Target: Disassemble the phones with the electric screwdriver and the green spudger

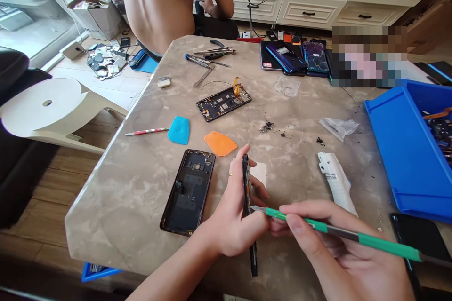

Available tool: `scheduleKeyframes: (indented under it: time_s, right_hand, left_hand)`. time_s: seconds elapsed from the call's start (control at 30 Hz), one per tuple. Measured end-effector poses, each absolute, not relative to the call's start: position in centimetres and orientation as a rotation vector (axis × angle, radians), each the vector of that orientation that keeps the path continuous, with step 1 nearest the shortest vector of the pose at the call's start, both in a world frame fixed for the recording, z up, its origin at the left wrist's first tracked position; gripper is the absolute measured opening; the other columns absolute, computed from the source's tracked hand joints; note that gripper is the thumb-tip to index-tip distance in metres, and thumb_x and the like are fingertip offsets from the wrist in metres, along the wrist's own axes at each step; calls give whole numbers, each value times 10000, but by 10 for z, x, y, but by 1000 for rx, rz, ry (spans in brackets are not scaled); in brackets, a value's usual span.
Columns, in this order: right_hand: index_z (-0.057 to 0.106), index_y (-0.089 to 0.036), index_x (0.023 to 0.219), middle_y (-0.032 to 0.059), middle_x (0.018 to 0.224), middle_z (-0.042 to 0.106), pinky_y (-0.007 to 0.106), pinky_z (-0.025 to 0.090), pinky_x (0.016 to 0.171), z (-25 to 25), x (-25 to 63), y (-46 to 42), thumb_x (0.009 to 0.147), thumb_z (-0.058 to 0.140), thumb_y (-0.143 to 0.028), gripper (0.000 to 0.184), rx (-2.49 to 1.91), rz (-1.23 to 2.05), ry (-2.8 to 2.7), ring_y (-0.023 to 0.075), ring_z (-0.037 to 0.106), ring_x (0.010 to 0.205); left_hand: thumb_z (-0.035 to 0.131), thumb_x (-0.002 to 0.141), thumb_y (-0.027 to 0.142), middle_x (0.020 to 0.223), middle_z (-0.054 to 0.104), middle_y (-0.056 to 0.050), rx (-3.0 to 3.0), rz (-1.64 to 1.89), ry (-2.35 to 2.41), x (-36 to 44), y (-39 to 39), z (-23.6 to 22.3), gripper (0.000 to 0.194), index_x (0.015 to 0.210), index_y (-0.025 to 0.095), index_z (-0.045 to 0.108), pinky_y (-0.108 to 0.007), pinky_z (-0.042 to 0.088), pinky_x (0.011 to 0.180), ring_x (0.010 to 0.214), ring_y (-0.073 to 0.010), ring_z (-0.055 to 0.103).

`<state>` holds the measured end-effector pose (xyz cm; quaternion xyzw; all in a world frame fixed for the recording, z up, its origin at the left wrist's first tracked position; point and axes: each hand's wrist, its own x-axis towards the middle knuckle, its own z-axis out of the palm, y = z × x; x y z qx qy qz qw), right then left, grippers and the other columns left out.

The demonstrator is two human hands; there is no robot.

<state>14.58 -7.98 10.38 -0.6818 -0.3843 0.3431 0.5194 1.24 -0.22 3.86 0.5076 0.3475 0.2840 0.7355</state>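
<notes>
My left hand (235, 223) is closed around a phone frame (246, 183), which stands on edge so that only its narrow side and some inner parts show. Between the fingers of my right hand (339, 244) is a green-handled pry tool (318, 225), its flat metal tip against the frame beside my left thumb. A black phone back cover (187, 193) lies inside-up, left of my left hand. Beyond it are an orange pry piece (220, 144) and a blue one (179, 130). An opened phone (223, 102) with an orange flex cable rests farther back.
Tweezers and screwdrivers (203, 60) lie at the table's far end. Several phones (286, 56) are stacked at the back right. A blue bin (402, 150) of parts and a white torn strip (337, 181) are on the right. Loose screws (267, 127) dot the middle. Another person (162, 4) sits beyond.
</notes>
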Motion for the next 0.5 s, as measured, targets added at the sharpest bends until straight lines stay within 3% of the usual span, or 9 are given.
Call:
scheduleKeyframes:
  time_s: [0.2, 0.37, 0.5]
  right_hand:
    - [824, -292, 945, -20, 868, 832, 92, 632, 728, 98, 162, -77, 930, 771, -234, 80, -1570, 807, -1174, 155, 820, 762]
    - [818, -274, 928, -35, 800, 822, 94, 633, 696, 103, 165, -70, 934, 753, -190, 106, -1469, 879, -1138, 151, 810, 688]
    - [812, -249, 954, 0, 838, 831, 119, 647, 719, 96, 167, -71, 950, 739, -178, 102, -1410, 986, -1124, 164, 816, 719]
  left_hand:
    - [622, 688, 247, 1414, 475, -158, 1110, 590, 800, 14, -2, 44, 1134, 1675, 282, 65, -392, 526, 774, 863, -192, 617]
    - [636, 704, 282, 1456, 413, -173, 1106, 565, 789, 14, 0, 44, 1103, 1660, 281, 86, -374, 509, 726, 786, -152, 592]
    - [634, 719, 267, 1335, 486, -123, 1143, 610, 764, 12, 0, 42, 1037, 1637, 264, 150, -342, 486, 708, 780, -143, 584]
